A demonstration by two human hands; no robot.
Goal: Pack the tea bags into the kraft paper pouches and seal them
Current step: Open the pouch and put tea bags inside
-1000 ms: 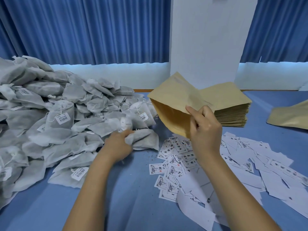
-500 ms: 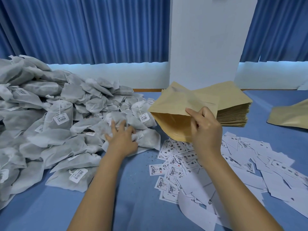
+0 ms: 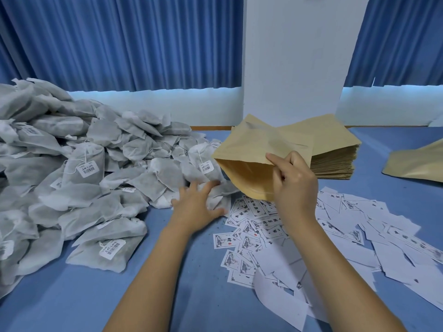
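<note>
A big heap of grey tea bags (image 3: 79, 178) with white barcode tags covers the left of the blue table. My left hand (image 3: 196, 208) lies on a tea bag (image 3: 215, 195) at the heap's right edge, fingers curled over it. My right hand (image 3: 293, 185) pinches the upper lip of a kraft paper pouch (image 3: 254, 149), held up off the table with its mouth gaping toward the left, just right of that tea bag. Nothing shows inside the pouch.
A thick stack of flat kraft pouches (image 3: 333, 149) sits behind my right hand. Another pouch (image 3: 417, 164) lies at the far right. Loose white printed labels (image 3: 335, 233) litter the table on the right. A white pillar (image 3: 297, 58) and blue curtains stand behind.
My left hand let go of a gathered tea bag, spread over the heap, then slid right onto a bag near the pouch. The pouch has tilted slightly flatter.
</note>
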